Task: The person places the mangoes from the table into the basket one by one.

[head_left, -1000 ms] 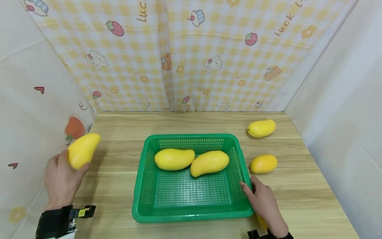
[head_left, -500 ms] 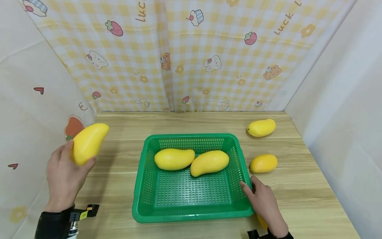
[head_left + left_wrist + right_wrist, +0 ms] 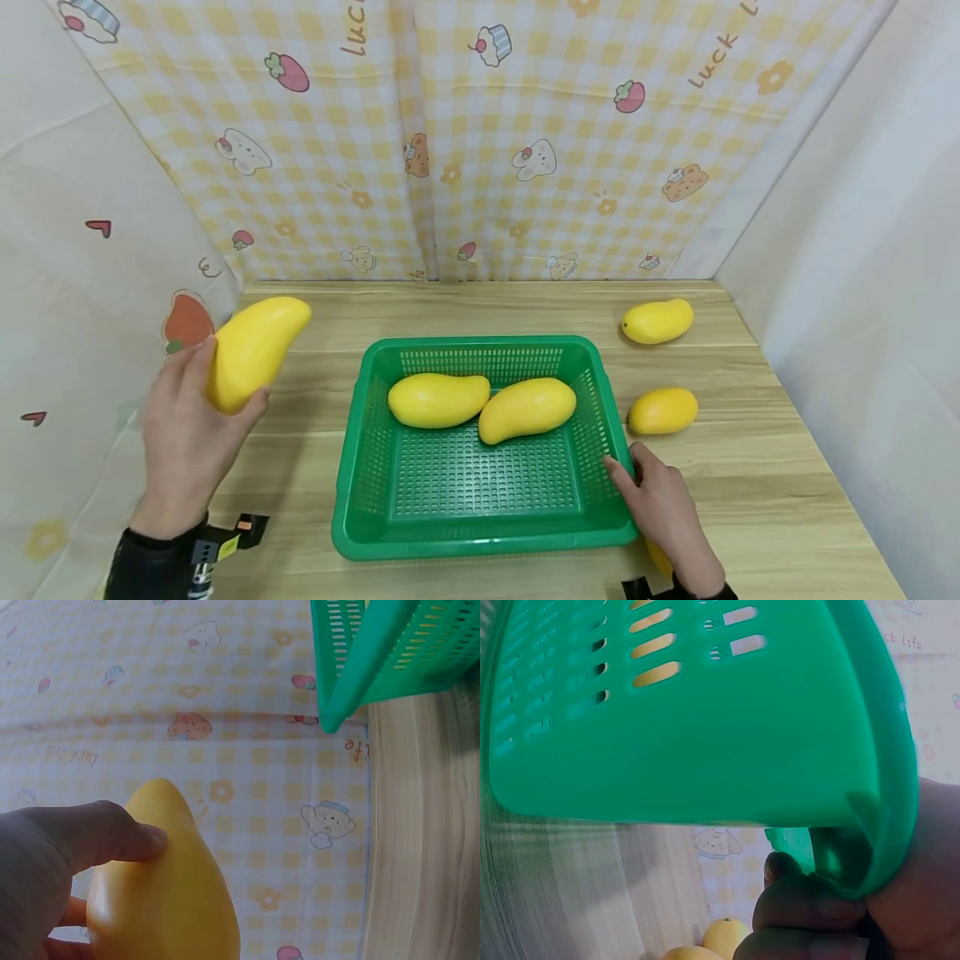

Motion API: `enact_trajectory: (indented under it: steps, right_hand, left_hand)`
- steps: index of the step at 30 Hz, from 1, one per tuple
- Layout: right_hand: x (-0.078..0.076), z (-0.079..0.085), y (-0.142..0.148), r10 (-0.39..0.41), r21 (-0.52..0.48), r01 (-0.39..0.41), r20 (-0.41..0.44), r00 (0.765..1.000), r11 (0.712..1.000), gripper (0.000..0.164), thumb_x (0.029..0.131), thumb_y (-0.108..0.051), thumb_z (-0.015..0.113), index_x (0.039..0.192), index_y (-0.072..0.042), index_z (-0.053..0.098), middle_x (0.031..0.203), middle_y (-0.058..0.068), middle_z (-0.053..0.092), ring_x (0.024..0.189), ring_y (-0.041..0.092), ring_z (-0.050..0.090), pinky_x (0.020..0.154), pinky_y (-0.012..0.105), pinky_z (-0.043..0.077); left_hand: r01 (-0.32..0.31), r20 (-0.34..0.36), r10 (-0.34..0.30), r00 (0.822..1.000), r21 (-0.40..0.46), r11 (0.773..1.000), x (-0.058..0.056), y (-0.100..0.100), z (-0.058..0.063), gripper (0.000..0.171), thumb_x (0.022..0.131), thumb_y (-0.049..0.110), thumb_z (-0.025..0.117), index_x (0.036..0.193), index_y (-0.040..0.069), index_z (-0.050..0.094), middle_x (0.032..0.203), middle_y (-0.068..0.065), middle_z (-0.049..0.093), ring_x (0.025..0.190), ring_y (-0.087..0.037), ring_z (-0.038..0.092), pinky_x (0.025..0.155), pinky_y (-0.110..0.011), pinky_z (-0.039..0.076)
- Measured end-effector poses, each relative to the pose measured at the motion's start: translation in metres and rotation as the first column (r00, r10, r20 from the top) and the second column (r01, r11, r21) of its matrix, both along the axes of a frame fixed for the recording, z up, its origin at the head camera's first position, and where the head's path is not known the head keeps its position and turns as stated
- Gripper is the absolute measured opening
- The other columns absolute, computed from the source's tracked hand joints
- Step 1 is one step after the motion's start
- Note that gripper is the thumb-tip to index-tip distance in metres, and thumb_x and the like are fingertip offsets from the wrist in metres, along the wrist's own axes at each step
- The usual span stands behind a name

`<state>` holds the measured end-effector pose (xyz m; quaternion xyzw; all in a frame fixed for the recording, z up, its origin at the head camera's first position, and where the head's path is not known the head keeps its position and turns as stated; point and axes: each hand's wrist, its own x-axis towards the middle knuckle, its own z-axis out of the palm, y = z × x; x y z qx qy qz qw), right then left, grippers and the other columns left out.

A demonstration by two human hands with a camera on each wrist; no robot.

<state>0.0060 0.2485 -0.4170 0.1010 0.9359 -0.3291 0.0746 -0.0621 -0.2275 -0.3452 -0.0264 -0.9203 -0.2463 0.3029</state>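
Observation:
My left hand [image 3: 193, 433] grips a yellow mango [image 3: 257, 350], raised over the left side of the table. In the left wrist view the thumb lies across the mango [image 3: 169, 892], whose narrow end points away. My right hand [image 3: 663, 504] holds the right rim of a green plastic basket [image 3: 480, 548] near its front corner. The right wrist view shows fingers curled under the rim of the basket [image 3: 742, 750]. Inside the basket, toward its back, lie two more mangoes, a left one [image 3: 437, 401] and a right one [image 3: 527, 410].
Right of the basket, one mango [image 3: 657, 322] lies toward the back and another mango [image 3: 663, 411] nearer. A further mango [image 3: 657, 557] is mostly hidden behind the right hand. White cloth walls [image 3: 862, 208] flank the wooden table [image 3: 330, 312], with a checked curtain [image 3: 480, 192] behind it.
My left hand has carried the mango up and to the right, away from the left wall toward the basket. The right hand and basket have stayed in place.

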Motion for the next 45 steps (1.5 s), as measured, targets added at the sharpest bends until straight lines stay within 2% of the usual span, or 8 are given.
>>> enact_trajectory:
  steps: [5, 10, 15, 20, 25, 35, 40, 45]
  right_hand:
    - [0.000, 0.000, 0.000, -0.001, 0.001, 0.001, 0.002, 1.000, 1.000, 0.028, 0.097, -0.033, 0.057, 0.090, -0.006, 0.053, 0.061, 0.001, 0.040, 0.054, 0.015, 0.043, 0.047, 0.024, 0.034]
    - [0.000, 0.001, 0.000, -0.003, -0.004, 0.003, 0.005, 1.000, 1.000, 0.028, 0.097, -0.033, 0.057, 0.091, -0.005, 0.053, 0.061, 0.001, 0.040, 0.055, 0.015, 0.043, 0.048, 0.024, 0.034]
    - [0.000, 0.000, 0.000, -0.002, -0.002, 0.002, 0.008, 1.000, 1.000, 0.028, 0.097, -0.033, 0.057, 0.091, -0.006, 0.053, 0.061, 0.001, 0.040, 0.055, 0.015, 0.043, 0.048, 0.024, 0.033]
    - [0.000, 0.000, 0.000, -0.003, -0.007, 0.003, 0.017, 1.000, 1.000, 0.029, 0.097, -0.034, 0.056, 0.092, -0.005, 0.053, 0.061, 0.002, 0.040, 0.056, 0.015, 0.044, 0.048, 0.024, 0.034]
    - [-0.001, 0.000, 0.001, 0.004, 0.001, -0.004, 0.010, 1.000, 1.000, 0.029, 0.097, -0.034, 0.057, 0.091, -0.005, 0.053, 0.061, 0.002, 0.041, 0.055, 0.015, 0.043, 0.048, 0.024, 0.034]
    - [-0.001, 0.000, 0.000, 0.003, -0.005, -0.003, 0.014, 1.000, 1.000, 0.028, 0.097, -0.033, 0.057, 0.092, -0.005, 0.054, 0.061, 0.002, 0.041, 0.056, 0.015, 0.044, 0.048, 0.024, 0.035]
    - [-0.001, 0.000, 0.000, 0.000, -0.006, 0.000, 0.008, 1.000, 1.000, 0.027, 0.097, -0.032, 0.057, 0.093, -0.005, 0.054, 0.062, 0.002, 0.042, 0.056, 0.015, 0.044, 0.048, 0.024, 0.035]
    - [-0.001, 0.000, 0.001, 0.003, 0.001, -0.003, -0.004, 1.000, 1.000, 0.027, 0.097, -0.032, 0.057, 0.091, -0.005, 0.054, 0.061, 0.001, 0.041, 0.055, 0.015, 0.043, 0.048, 0.024, 0.033]
  left_hand:
    - [0.050, 0.013, -0.050, 0.999, 0.002, 0.999, 0.001, 0.014, -0.001, 0.083, 0.059, 0.003, 0.085, 0.133, -0.009, 0.049, 0.121, -0.033, 0.049, 0.103, -0.050, 0.047, 0.081, -0.062, 0.039]
    - [0.148, 0.039, -0.147, 0.988, -0.006, 0.989, 0.001, 0.032, -0.002, 0.081, 0.060, 0.004, 0.086, 0.131, -0.009, 0.049, 0.121, -0.033, 0.049, 0.102, -0.049, 0.049, 0.079, -0.062, 0.042]
    - [0.257, 0.081, -0.256, 0.963, -0.013, 0.966, -0.002, 0.046, -0.002, 0.081, 0.062, 0.005, 0.086, 0.132, -0.008, 0.049, 0.125, -0.030, 0.049, 0.106, -0.047, 0.050, 0.081, -0.062, 0.045]
    - [0.318, 0.123, -0.314, 0.941, -0.012, 0.948, -0.004, 0.058, -0.001, 0.081, 0.064, 0.006, 0.086, 0.134, -0.007, 0.048, 0.127, -0.027, 0.048, 0.109, -0.044, 0.049, 0.082, -0.060, 0.046]
    - [0.378, 0.125, -0.373, 0.919, -0.020, 0.925, -0.008, 0.070, 0.000, 0.080, 0.065, 0.007, 0.086, 0.134, -0.008, 0.048, 0.127, -0.025, 0.049, 0.107, -0.041, 0.050, 0.081, -0.056, 0.047]
    - [0.485, 0.124, -0.473, 0.872, -0.107, 0.868, -0.016, 0.091, -0.001, 0.081, 0.065, 0.013, 0.087, 0.132, -0.008, 0.047, 0.126, -0.027, 0.049, 0.106, -0.040, 0.052, 0.083, -0.052, 0.049]
    - [0.513, 0.156, -0.494, 0.856, -0.127, 0.849, -0.017, 0.101, -0.002, 0.081, 0.068, 0.019, 0.086, 0.134, -0.006, 0.048, 0.127, -0.025, 0.049, 0.109, -0.039, 0.052, 0.084, -0.051, 0.050]
    - [0.534, 0.216, -0.501, 0.838, -0.135, 0.835, -0.018, 0.109, -0.004, 0.083, 0.070, 0.023, 0.085, 0.137, -0.005, 0.045, 0.128, -0.024, 0.049, 0.111, -0.038, 0.051, 0.084, -0.049, 0.050]
